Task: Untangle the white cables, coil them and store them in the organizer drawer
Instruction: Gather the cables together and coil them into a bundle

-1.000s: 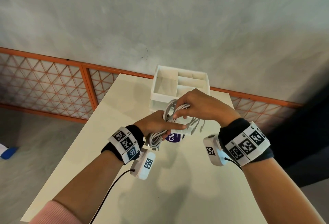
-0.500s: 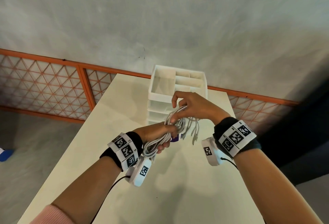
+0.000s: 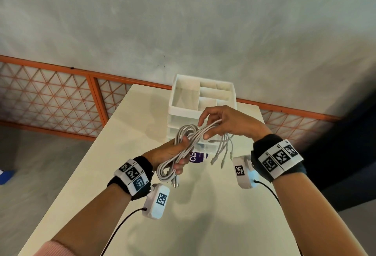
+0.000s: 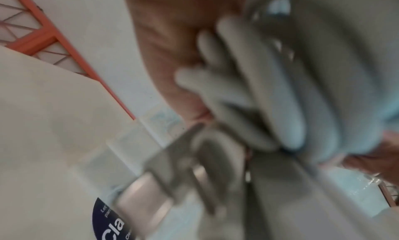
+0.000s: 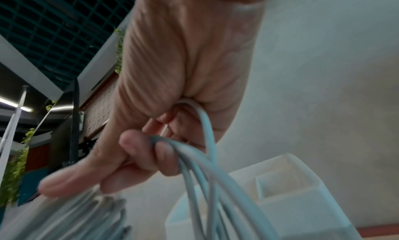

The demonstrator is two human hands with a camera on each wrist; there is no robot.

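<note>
Nearest the viewer, two forearms reach out over a pale bench (image 3: 114, 133), each wrist wrapped in a black band with printed square markers and a small white camera unit hanging below it.

Just beyond the wrists, both hands hold one bundle of white cables (image 3: 184, 150) in the air above the bench, not resting on it. The left hand (image 3: 165, 154) sits lower and closer, its fingers and thumb curled around the looped middle of the bundle. From the left wrist camera the cables are a blur pressed against the palm, so finer detail cannot be made out.

The bundle's long axis runs diagonally, from low and near on the left to higher and farther on the right. There the right hand (image 3: 227, 122) pinches the upper strands between thumb and curled fingers, with the forefinger held out straighter. Several loose ends with plugs (image 3: 220, 154) dangle below the right hand. The cables look gathered into rough loops but not yet neatly coiled.

Farthest away, directly behind the hands, stands the white organizer (image 3: 201, 97), its open top divided into compartments, with stacked drawers (image 3: 180, 122) beneath. The right hand is the nearer one to it, just in front of its top rim, so storing the bundle would likely mean moving forward and slightly down.
</note>
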